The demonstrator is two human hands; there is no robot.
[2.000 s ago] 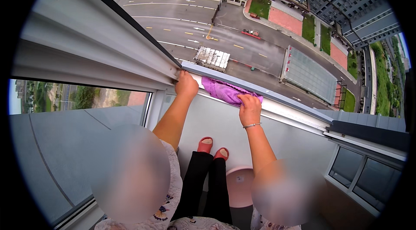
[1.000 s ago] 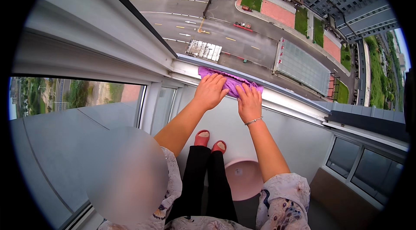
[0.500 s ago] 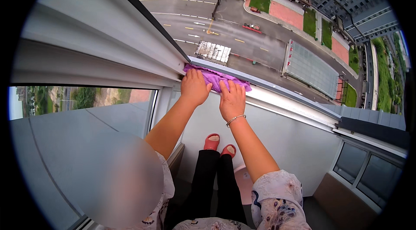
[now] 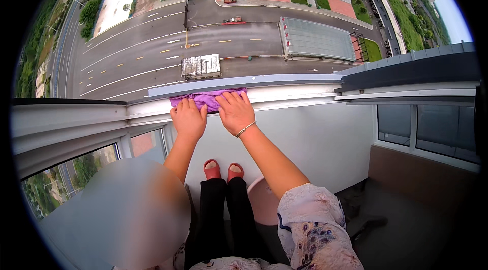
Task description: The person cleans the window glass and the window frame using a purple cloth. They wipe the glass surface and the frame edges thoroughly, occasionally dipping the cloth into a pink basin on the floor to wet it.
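Note:
A purple cloth (image 4: pixel 207 98) lies flat on the white window ledge (image 4: pixel 290 94) of a high balcony. My left hand (image 4: pixel 188 119) presses down on the cloth's left part, fingers together. My right hand (image 4: pixel 235 111), with a thin bracelet at the wrist, rests palm down on the cloth's right part. Both hands sit side by side, almost touching.
Below the ledge is a white wall (image 4: pixel 310 143), with my red slippers (image 4: pixel 222 170) and a pink basin (image 4: pixel 262 201) on the floor. A glass window pane (image 4: pixel 76 168) stands at left, more windows (image 4: pixel 432 130) at right. Far below lie a road and buildings.
My left hand came off the ledge's left end onto the cloth beside my right hand. Both hands and the cloth have slid along the ledge, and my view tilted further down over it.

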